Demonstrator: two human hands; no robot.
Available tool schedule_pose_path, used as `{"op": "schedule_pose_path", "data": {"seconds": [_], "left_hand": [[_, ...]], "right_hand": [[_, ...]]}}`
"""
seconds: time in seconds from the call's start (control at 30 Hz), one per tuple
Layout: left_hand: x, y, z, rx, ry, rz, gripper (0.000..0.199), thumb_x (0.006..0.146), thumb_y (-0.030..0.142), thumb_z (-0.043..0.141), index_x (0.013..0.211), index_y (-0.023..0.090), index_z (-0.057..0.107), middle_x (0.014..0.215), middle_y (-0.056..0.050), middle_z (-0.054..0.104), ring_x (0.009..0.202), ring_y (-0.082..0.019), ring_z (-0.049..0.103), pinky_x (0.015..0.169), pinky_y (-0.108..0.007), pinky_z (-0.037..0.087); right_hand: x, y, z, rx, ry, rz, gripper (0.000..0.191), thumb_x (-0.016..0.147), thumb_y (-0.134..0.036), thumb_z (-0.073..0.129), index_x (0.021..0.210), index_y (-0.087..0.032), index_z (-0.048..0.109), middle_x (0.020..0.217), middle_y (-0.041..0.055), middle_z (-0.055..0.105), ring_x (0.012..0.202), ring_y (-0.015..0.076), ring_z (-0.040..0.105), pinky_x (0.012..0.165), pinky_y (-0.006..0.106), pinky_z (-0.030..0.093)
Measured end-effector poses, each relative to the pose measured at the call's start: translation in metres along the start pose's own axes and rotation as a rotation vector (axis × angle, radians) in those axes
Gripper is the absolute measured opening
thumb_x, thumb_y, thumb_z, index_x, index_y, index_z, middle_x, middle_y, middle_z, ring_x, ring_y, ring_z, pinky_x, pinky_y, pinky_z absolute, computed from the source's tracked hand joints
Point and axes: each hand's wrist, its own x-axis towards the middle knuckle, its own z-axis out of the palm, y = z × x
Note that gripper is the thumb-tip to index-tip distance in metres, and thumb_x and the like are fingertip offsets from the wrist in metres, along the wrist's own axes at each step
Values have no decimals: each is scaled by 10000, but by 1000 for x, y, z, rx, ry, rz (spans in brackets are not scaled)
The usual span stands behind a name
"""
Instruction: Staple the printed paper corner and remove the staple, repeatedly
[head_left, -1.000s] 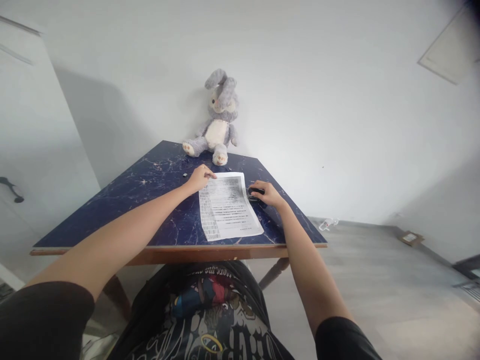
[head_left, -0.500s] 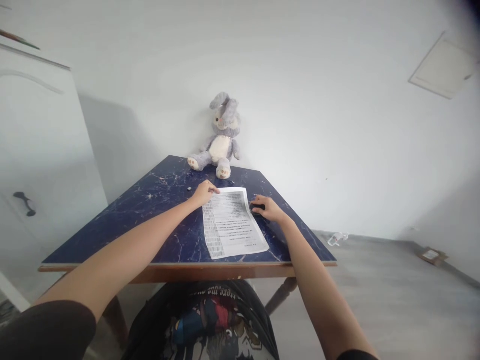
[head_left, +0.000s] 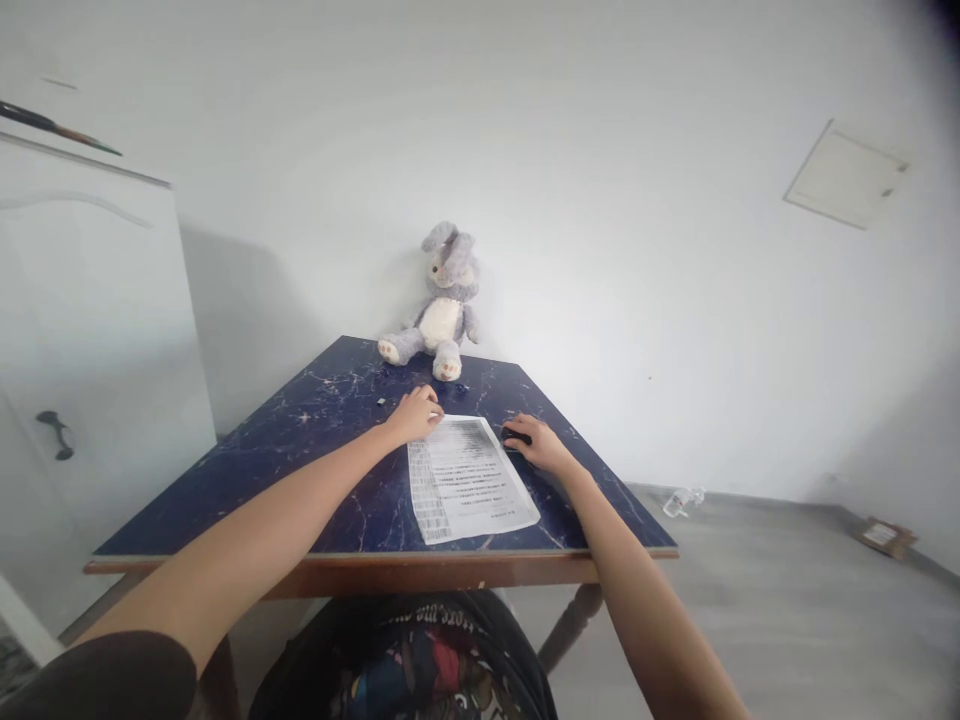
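Note:
A printed sheet of paper (head_left: 472, 480) lies on the dark blue marbled table (head_left: 300, 400), near its front edge. My left hand (head_left: 418, 412) has its fingers closed at the sheet's top left corner, pinching the paper there. Beside the sheet's upper right edge, my right hand (head_left: 536, 442) is wrapped round a small black object (head_left: 516, 436), too small to name surely. A grey and white plush rabbit (head_left: 442, 315) sits at the back of the table against the wall.
A small white item (head_left: 381, 401) lies left of the sheet. On the left stands a white cabinet (head_left: 97, 320) with a brush (head_left: 60, 128) on top. A clear plastic piece (head_left: 682, 500) and a cardboard box (head_left: 886, 536) are on the floor at right.
The view has tilted up a little, so everything appears lower. The sheet's top edge looks folded over or lower by my left hand; my right hand still holds the black object.

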Motion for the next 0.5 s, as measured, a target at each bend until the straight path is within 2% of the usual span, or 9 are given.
{"op": "schedule_pose_path", "data": {"seconds": [0.1,0.17,0.27,0.37,0.43,0.5], "left_hand": [[-5,7,-3,-17,-227,110,391,948,494,599,1202,259,779,1259,-107,640,1218,-301,590,1063,-437,430],[-6,6,-2,-23,-293,159,516,934,564,604,1336,258,709,1343,-113,619,1269,-306,577,1072,-413,425],[-3,-1,6,-42,-304,193,536,971,539,556,1396,229,660,1398,-120,603,1262,-287,600,1087,-383,422],[2,-6,18,-87,-287,214,488,995,467,531,1373,186,658,1416,-131,601,1255,-268,614,1119,-362,411],[5,-7,27,-133,-262,215,441,991,430,541,1321,174,681,1401,-135,615,1263,-263,610,1134,-357,406],[7,-8,33,-215,-211,189,369,979,375,550,1243,175,713,1343,-131,653,1240,-256,620,1130,-358,415]], "right_hand": [[-8,14,-7,87,-21,39,408,906,-379,709,1290,-244,708,1216,101,740,1096,268,693,1000,407,516],[-13,23,-13,83,-49,107,434,840,-328,752,1267,-259,716,1179,75,762,1066,271,708,968,387,526],[-19,33,-20,-27,15,297,359,796,-267,742,1154,-254,746,1060,63,783,960,269,714,857,355,531],[-18,33,-25,-105,234,521,299,813,-325,717,1087,-211,748,990,99,777,891,281,698,781,354,514],[-12,26,-26,-28,354,560,326,823,-384,702,1083,-190,737,958,102,769,859,276,686,756,353,512],[2,12,-22,121,333,480,358,802,-426,717,1065,-183,725,943,79,763,832,255,680,741,338,513]]}}
